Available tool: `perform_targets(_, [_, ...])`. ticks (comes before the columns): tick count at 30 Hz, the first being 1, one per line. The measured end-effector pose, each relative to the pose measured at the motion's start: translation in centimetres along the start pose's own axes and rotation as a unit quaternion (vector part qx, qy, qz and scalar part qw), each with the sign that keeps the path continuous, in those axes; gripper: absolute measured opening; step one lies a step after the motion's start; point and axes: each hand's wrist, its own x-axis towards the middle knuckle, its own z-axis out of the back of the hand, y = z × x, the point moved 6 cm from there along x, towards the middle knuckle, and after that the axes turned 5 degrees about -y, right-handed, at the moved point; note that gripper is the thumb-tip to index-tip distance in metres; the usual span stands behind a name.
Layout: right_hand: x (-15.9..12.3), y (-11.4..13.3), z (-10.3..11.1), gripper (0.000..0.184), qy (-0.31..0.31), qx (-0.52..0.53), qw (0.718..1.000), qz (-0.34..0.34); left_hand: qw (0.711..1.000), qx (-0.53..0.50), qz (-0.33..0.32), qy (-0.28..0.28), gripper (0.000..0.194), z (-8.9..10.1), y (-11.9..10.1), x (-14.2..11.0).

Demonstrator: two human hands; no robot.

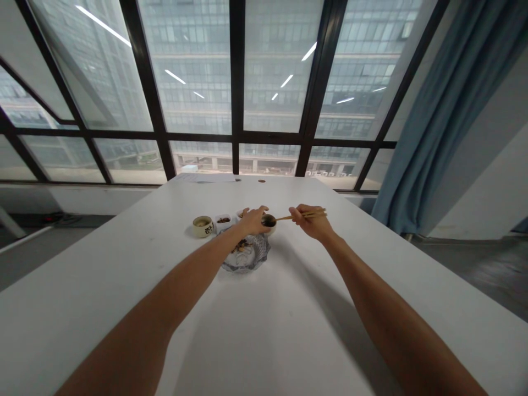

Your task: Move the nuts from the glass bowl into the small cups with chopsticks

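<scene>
My left hand [252, 221] is closed around a small cup [270, 224] with a dark inside, tilted slightly toward me. In my right hand [309, 219] is a pair of light wooden chopsticks [284, 218]. Their tips reach the mouth of the cup; what they touch inside is too small to make out. Below my left wrist sits a clear, wavy-rimmed glass bowl [264, 254] with some brown and yellowish pieces in it. My left forearm hides part of this bowl.
Left of the bowl stand a cream cup [202, 227] with dark lettering and a white dish [223, 219] holding dark bits. A white sheet of paper [208, 178] lies at the table's [136, 264] far end, by the windows. A blue curtain [429, 126] hangs at right.
</scene>
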Motion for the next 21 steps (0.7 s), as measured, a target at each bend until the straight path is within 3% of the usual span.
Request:
perform_targets(4, [0.0,1.1,0.1,0.062,-0.011,-0.03,0.999,-0.005,0.999,0.032,-0.006,0.008,0.071,0.0,0.1,0.1])
perform_targets(7, [0.1,1.8,0.8,0.063,-0.08,-0.005,0.997,-0.02,0.998,0.06,-0.004,0.008,0.066,0.4,0.6,-0.1])
perform_targets(11, [0.1,3.0,0.5,0.065,-0.104,0.112,0.987,-0.044,0.996,0.059,-0.022,-0.062,0.049,2.8,2.6,-1.8])
perform_targets(14, [-0.1,4.4,-1.6,0.065,-0.013,0.179,0.982,-0.056,0.988,0.053,-0.018,-0.147,0.038,5.3,5.8,-4.6])
perform_targets(17, [-0.8,5.7,-4.0,0.066,0.095,0.199,0.974,-0.051,0.979,0.056,0.001,-0.195,0.033,6.8,9.3,-8.0])
perform_targets(21, [-1.5,5.8,-5.6,0.064,0.147,0.188,0.971,-0.025,0.967,0.068,0.031,-0.242,0.029,7.6,12.3,-12.0])
